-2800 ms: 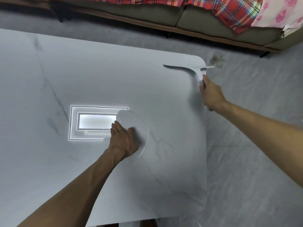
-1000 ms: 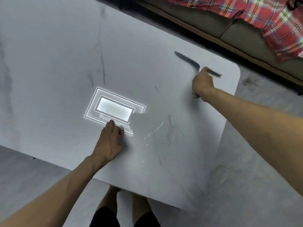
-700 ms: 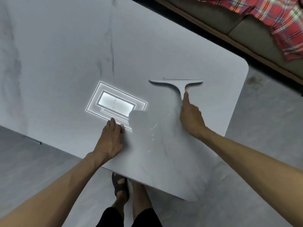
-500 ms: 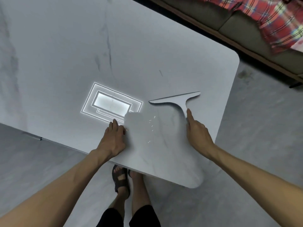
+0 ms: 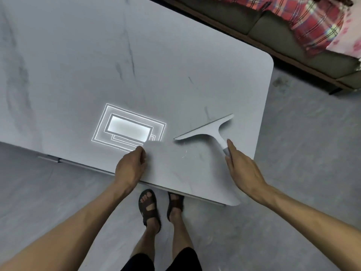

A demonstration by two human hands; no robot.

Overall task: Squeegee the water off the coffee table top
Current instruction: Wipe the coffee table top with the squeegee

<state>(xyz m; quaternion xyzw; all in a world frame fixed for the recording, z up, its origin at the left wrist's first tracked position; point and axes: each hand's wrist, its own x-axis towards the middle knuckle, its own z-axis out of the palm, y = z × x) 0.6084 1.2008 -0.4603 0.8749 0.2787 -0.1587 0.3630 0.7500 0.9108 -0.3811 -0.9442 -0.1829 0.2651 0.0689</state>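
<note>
Standing right at the near edge of the coffee table (image 5: 175,65), a person is wearing brown sandals (image 5: 149,206) on a gray floor (image 5: 302,133). The left hand (image 5: 130,167) is resting on the table top just inside that near edge. Its fingers are bending in a little and it is holding nothing.

The right hand (image 5: 242,169) is reaching over the near right part of the table and is gripping the squeegee (image 5: 211,132) by the end of its handle. The fingers are wrapping around the gray tip of the handle, and one finger is lying straight along it. The rest of the squeegee is sticking out past the hand, up and to the left, away from the person. Its long blade is sitting at the far end of the handle, well clear of the fingers. The blade is lying across the table top at a slant, with its right end farther away than its left end.

A few tiny shiny water drops (image 5: 183,156) are sitting on the table between the two hands, nearer than the blade. Just past the left hand, a bright light patch (image 5: 129,130) shaped like boxes inside boxes is shining on the table.

Far away, a brown couch (image 5: 273,26) is standing behind the table. A red plaid blanket (image 5: 312,20) and a pink flower cloth (image 5: 349,42) are lying on it.
</note>
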